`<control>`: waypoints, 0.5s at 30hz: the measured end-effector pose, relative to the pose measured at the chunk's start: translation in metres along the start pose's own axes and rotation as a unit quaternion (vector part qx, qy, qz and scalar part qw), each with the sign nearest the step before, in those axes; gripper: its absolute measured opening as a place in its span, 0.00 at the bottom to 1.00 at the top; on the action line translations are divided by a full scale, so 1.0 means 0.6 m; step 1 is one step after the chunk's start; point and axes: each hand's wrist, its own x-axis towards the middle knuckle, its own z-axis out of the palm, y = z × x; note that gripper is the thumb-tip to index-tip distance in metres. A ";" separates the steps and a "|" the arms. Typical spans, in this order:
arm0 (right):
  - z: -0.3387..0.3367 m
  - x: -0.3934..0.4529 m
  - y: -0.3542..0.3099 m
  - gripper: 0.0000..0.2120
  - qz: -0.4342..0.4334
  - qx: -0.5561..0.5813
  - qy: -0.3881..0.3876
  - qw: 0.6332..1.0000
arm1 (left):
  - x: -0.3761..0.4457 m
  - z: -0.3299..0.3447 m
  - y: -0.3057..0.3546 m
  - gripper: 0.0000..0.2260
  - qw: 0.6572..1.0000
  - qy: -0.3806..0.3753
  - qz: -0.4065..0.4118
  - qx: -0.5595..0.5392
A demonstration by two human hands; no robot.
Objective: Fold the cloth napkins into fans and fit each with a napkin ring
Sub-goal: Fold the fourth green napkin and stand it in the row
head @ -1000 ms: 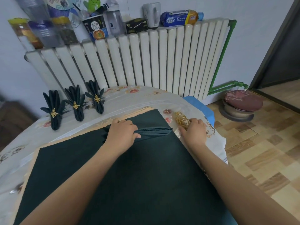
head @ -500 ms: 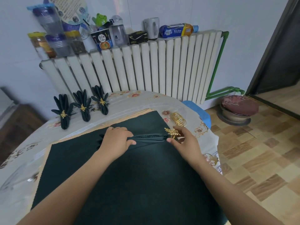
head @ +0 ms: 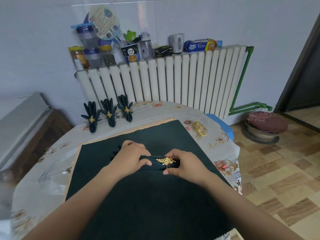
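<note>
The only writing that reads clearly is "Kitchen" on a blue and yellow pack (head: pixel 200 45) lying on top of the white radiator (head: pixel 164 80); the print on the cup (head: pixel 131 53) and round card (head: pixel 103 23) beside it is too small to make out. Both forearms reach forward over a dark green cloth (head: pixel 138 196) spread on the tabletop (head: pixel 223 148), where the left hand (head: pixel 129 158) grips the pleated dark napkin (head: pixel 154 161) lying crosswise and the right hand (head: pixel 183 163) pinches the gold leaf napkin ring (head: pixel 167 161) sitting round the napkin's right end. Three finished napkin fans (head: pixel 109 115) with gold rings stand in a row at the far left of the tabletop, and a stack of spare gold rings (head: pixel 200 129) lies just beyond the cloth's far right corner.
</note>
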 end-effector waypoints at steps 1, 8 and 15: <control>0.003 -0.001 -0.008 0.21 -0.006 -0.025 0.001 1.000 | -0.003 -0.001 0.004 0.08 1.000 0.001 0.007 -0.006; 0.029 -0.011 -0.040 0.23 -0.017 -0.100 0.000 0.995 | -0.030 -0.011 0.008 0.08 0.999 -0.009 0.038 -0.004; 0.057 -0.021 -0.057 0.23 0.004 -0.101 -0.026 0.995 | -0.044 -0.002 0.005 0.07 0.996 -0.062 0.052 -0.023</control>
